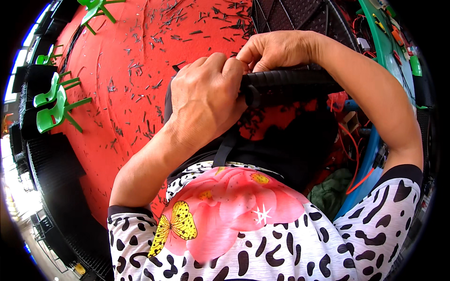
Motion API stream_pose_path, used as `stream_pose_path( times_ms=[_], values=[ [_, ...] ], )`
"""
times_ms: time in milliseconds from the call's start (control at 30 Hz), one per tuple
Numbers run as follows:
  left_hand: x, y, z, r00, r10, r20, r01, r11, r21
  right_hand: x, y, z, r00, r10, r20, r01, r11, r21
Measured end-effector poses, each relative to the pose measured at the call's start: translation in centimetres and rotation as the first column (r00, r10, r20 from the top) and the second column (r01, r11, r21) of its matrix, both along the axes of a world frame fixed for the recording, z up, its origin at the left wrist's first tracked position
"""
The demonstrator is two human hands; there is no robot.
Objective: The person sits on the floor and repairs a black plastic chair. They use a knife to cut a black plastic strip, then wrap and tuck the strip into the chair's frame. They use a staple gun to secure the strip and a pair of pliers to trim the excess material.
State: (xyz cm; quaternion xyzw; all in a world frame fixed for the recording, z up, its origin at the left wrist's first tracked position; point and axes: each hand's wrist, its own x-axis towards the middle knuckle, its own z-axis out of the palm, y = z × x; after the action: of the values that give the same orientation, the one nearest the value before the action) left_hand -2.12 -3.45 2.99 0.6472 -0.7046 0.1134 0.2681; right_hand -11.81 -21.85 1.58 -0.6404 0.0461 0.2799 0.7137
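Note:
A long black ribbed bar (295,80), which looks wrapped in black strip, lies crosswise in front of my body. My left hand (206,89) is closed round its left end, knuckles up, with the fingers curled out of sight. At the bar's far side, my right hand (279,49) has its thumb and fingers pinched together, close against my left fingertips. Whatever sits in that pinch is too small or too hidden to make out. A black rounded end (252,96) shows just beneath my left hand.
Black strip offcuts (154,86) are strewn over the red floor (112,154). Small green chairs (54,110) stand at left, beside stacked black panels (51,187). A dark patterned panel (300,18) stands ahead. At right are a green table (386,42) with tools and a red cable (358,175).

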Motion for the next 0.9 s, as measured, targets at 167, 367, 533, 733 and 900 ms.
stream_pose_path(
  times_ms=[167,367,533,733,900],
  values=[
    [0.4,0.1,-0.2,0.996,-0.069,-0.059,0.067,0.998,-0.019,0.1,0.5,0.4,0.999,0.016,0.049,-0.008,0.987,-0.163],
    [1.2,0.4,0.1,0.957,-0.181,-0.228,0.192,0.981,0.029,-0.6,0.7,2.1,0.978,-0.021,0.208,0.086,0.948,-0.306],
    [1.4,0.4,0.2,0.925,-0.229,-0.304,0.243,0.970,0.011,-1.2,0.9,2.2,0.954,-0.085,0.288,0.203,0.890,-0.409],
    [1.5,0.4,-0.2,0.948,-0.217,-0.231,0.221,0.975,-0.008,-1.9,0.3,2.9,0.926,-0.289,0.244,0.373,0.805,-0.462],
    [1.3,0.5,0.1,0.936,-0.211,-0.282,0.222,0.975,0.008,-1.6,0.4,2.9,0.887,-0.388,0.250,0.459,0.796,-0.395]
  ],
)
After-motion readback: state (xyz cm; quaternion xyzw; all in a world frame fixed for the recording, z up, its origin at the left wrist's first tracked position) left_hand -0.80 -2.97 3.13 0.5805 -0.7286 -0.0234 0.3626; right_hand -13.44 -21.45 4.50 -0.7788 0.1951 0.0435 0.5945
